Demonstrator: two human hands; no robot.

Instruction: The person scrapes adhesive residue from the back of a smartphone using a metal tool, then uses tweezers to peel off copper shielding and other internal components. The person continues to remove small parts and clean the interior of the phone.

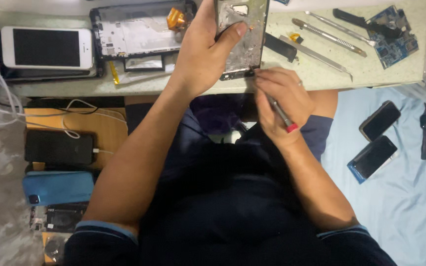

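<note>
Two hands work a stripped phone frame point(242, 34): left hand point(204, 54) grips it, right hand point(282, 98) pinches a screwdriver point(281, 114) at its lower edge; disassembly looks well advanced.

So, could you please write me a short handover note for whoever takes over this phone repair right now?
Left hand: grips the opened phone frame, tilted up off the workbench, thumb across its bare inner side.
Right hand: holds a red-capped screwdriver, tip at the frame's lower edge.
Nearby: a second stripped frame with an orange flex cable and a white phone to the left; metal pry tools and a blue circuit board to the right.
Done: the frame is open and its inside exposed.
Left: work at the lower edge is under way; nothing is reassembled.
</note>
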